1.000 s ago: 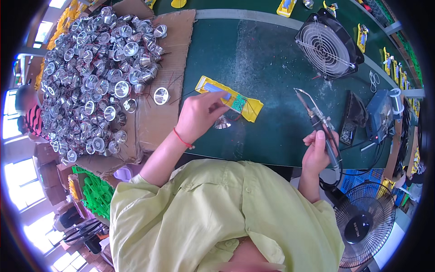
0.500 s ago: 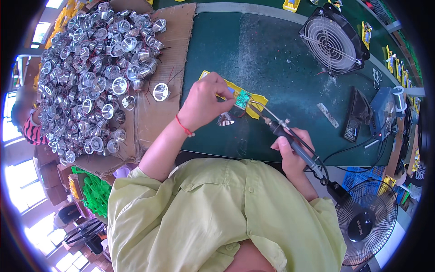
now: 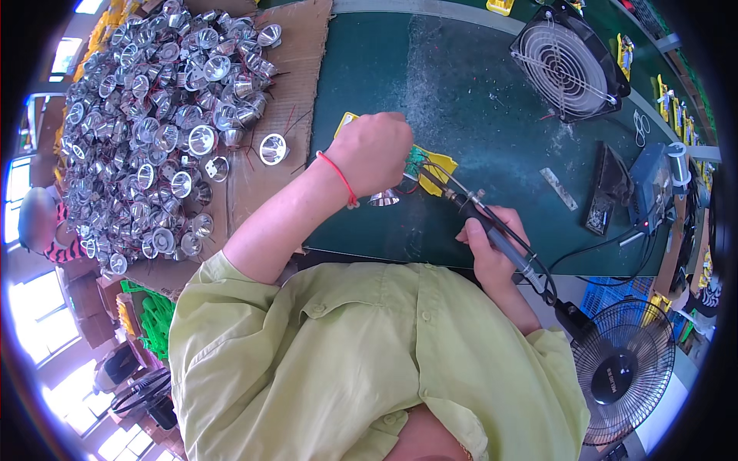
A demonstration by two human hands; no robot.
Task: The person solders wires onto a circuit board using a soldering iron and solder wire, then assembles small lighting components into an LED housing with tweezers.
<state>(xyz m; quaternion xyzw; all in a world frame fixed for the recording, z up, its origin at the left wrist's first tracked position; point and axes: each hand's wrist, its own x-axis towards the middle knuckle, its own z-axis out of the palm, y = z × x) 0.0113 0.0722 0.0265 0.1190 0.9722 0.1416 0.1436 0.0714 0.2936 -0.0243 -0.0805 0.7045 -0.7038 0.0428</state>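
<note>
My left hand [image 3: 375, 154], a red cord on its wrist, is closed over the left part of a small green circuit board [image 3: 416, 161]. Its fingertips are turned away, so whatever they pinch is hidden. Under the board lies a yellow plastic housing [image 3: 441, 164], with thin wires around it. My right hand [image 3: 493, 242] grips a soldering iron [image 3: 513, 257] fitted with a thin metal tube, its tip pointing at the board's right side. Just below my left hand a shiny reflector cup [image 3: 384, 198] rests on the green tabletop.
A large heap of reflector cups [image 3: 165, 131] covers the cardboard [image 3: 296, 84] at left. A square fan [image 3: 565, 65] stands at the far right. Nearer are a metal strip [image 3: 558, 189], a dark holder [image 3: 606, 192], a blue soldering station [image 3: 650, 188] and a solder spool [image 3: 678, 165].
My left hand has rolled over and moved slightly right, now covering much of the board. The soldering iron stays near the board with only a small shift.
</note>
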